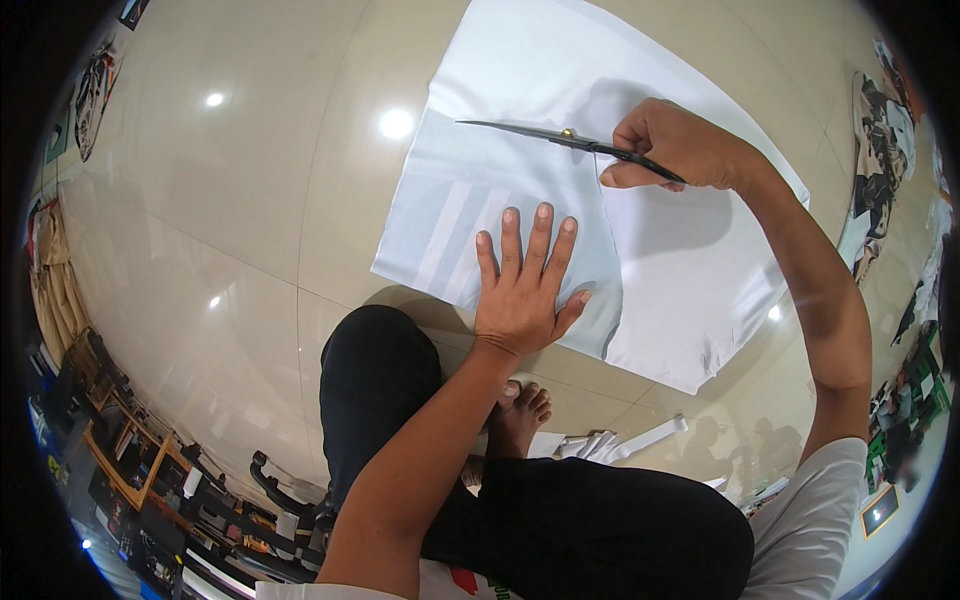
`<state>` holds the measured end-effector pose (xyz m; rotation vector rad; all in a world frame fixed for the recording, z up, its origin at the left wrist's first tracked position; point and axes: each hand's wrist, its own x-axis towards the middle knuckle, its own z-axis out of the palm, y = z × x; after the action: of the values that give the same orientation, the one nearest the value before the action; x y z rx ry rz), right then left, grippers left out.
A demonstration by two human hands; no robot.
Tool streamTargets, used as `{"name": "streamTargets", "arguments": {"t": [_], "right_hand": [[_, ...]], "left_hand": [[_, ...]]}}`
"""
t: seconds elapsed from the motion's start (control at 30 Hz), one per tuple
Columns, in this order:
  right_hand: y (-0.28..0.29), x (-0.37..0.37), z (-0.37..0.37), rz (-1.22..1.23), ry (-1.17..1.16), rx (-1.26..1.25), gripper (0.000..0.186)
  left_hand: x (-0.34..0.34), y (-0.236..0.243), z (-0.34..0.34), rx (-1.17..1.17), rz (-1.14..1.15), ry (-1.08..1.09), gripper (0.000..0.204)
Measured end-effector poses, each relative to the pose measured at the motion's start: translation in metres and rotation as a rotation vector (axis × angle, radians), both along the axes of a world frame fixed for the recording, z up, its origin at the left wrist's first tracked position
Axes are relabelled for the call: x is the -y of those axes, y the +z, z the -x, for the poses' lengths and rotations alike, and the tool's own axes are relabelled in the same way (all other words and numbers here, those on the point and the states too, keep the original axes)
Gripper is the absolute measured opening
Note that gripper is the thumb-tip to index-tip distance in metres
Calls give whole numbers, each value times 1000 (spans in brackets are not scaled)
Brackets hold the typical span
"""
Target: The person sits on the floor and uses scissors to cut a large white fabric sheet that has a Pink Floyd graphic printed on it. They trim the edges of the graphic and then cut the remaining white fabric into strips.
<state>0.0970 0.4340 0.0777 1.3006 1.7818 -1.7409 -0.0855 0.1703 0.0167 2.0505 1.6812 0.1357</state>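
A large white cloth (680, 240) lies spread over the floor in front of me. On its left part rests a pale bluish-white piece of fabric (430, 200) with lighter stripes. My left hand (522, 290) presses flat on this piece, fingers spread. In my right hand (675, 145) is a pair of dark scissors (560, 135) with a brass-coloured pivot screw. The blades look closed and point left above the cloth, casting a shadow on it. My right fingers wrap round the handles and partly hide them.
The floor (220, 190) is glossy beige tile. White fabric strips (630, 440) lie by my bare foot (518, 420). A black chair (275, 500) and other furniture stand at the lower left. Patterned cloth (875, 160) shows at the right edge, and tan cloth (55, 280) at the left.
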Motion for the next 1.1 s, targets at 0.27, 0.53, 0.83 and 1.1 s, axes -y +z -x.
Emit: {"name": "streamTargets", "arguments": {"t": [0.27,0.53,0.83,1.1], "right_hand": [[0,0,15,3,4,-13,52],[-4,-1,17,-3,12,-25,48],[1,3,28,20,-24,-45,52],[-4,3,31,8,-17,-61,48]], "left_hand": [[-1,2,1,17,11,3,90],[0,1,0,-1,-2,2,89],[0,1,0,2,2,1,90],[0,1,0,12,6,0,91]]}}
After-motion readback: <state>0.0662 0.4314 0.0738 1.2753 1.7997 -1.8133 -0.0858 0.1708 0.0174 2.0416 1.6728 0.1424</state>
